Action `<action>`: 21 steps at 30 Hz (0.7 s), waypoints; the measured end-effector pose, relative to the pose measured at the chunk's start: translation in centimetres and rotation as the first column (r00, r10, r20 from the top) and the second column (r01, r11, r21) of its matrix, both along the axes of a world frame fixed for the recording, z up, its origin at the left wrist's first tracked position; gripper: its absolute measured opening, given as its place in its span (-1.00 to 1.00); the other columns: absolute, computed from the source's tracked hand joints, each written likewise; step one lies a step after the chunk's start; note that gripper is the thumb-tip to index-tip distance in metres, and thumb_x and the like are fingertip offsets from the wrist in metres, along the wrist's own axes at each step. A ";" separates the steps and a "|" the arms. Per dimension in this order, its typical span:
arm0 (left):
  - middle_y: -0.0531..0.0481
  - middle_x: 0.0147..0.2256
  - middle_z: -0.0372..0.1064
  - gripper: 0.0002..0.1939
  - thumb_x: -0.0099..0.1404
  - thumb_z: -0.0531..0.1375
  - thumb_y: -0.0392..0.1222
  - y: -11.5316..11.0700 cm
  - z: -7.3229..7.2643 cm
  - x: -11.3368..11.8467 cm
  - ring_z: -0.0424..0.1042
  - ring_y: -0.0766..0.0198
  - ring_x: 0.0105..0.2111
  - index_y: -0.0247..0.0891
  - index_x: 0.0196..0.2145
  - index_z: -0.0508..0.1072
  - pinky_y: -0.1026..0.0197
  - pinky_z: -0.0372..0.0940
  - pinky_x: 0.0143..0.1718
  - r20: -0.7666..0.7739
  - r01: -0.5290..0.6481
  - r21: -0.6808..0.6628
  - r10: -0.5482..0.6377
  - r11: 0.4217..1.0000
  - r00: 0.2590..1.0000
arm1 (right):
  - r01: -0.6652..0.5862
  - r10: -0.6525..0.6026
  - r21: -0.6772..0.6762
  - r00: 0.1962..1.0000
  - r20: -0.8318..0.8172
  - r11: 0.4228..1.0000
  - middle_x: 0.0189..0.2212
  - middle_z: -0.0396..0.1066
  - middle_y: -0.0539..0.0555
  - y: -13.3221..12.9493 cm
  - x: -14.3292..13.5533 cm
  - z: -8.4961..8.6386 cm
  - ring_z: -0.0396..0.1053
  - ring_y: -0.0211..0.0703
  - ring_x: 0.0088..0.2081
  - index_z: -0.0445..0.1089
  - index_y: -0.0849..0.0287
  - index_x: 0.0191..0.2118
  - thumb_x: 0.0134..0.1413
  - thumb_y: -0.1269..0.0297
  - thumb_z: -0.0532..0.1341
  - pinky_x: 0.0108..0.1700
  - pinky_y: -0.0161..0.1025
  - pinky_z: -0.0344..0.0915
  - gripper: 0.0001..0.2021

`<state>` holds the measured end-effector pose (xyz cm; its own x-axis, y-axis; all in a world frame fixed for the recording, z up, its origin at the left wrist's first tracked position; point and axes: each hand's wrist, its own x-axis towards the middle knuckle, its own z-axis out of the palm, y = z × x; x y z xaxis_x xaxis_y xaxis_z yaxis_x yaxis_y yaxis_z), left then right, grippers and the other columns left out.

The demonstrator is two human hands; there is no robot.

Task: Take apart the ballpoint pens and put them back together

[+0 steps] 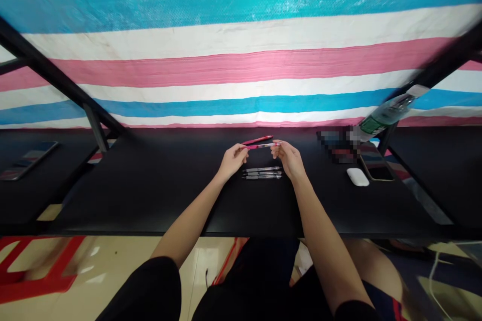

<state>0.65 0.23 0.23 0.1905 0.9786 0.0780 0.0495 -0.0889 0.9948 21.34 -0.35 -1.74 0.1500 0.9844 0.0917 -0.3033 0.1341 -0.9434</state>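
Between both hands a red pen is held level above the black table. My left hand pinches its left end, and the fingers of my right hand close on its right end. Just behind it a second red pen lies at a slight slant, its left end close to my left fingers. Nearer to me, several clear pens with grey grips lie side by side on the table, pointing left, below and between my hands.
On the right of the black table are a white earbud case, a phone and a plastic bottle. Another phone lies far left. Striped sheeting hangs behind, between black metal posts. A red stool stands at lower left.
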 end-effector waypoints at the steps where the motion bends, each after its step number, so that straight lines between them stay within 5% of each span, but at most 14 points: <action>1: 0.07 -0.59 0.28 -0.66 0.24 0.21 0.09 0.0 0.0 0.0 0.21 0.43 -0.63 -0.29 -0.42 0.42 0.33 0.09 -0.59 -0.001 -0.003 -0.010 0.003 1.000 1.000 | -0.005 0.005 0.002 1.000 0.004 1.000 -0.41 0.52 0.09 0.0 0.0 0.0 0.40 -0.20 -0.43 0.52 0.13 -0.24 0.03 -0.05 0.27 -0.40 -0.23 0.31 -0.65; 7: 0.01 -0.63 0.27 -0.48 0.27 0.13 0.23 0.3 -0.5 -0.1 0.20 0.41 -0.64 -0.30 -0.57 0.39 0.32 0.05 -0.61 -0.026 -0.031 -0.094 0.028 0.995 0.999 | -0.030 0.030 0.014 0.999 0.016 0.999 -0.38 0.52 0.09 0.0 0.0 -0.2 0.40 -0.19 -0.40 0.52 0.12 -0.20 0.05 -0.05 0.26 -0.38 -0.22 0.33 -0.65; 15: 0.08 -0.59 0.27 -0.64 0.19 0.27 0.12 0.3 -0.5 -0.1 0.16 0.45 -0.64 -0.28 -0.38 0.42 0.33 0.07 -0.60 0.051 0.008 -0.013 -0.008 1.000 0.999 | -0.015 0.014 0.023 1.000 0.022 1.000 -0.38 0.51 0.08 -0.1 0.0 0.2 0.39 -0.18 -0.40 0.50 0.11 -0.21 0.02 -0.09 0.26 -0.39 -0.21 0.31 -0.62; 21: 0.04 -0.58 0.25 -0.54 0.24 0.18 0.21 0.4 -0.7 -0.1 0.21 0.42 -0.61 -0.31 -0.46 0.43 0.33 0.01 -0.64 0.040 -0.001 -0.099 0.005 0.995 0.999 | -0.014 0.013 0.016 1.000 0.018 1.000 -0.39 0.51 0.08 -0.1 -0.1 0.2 0.39 -0.18 -0.41 0.52 0.11 -0.23 0.01 -0.10 0.27 -0.40 -0.23 0.32 -0.62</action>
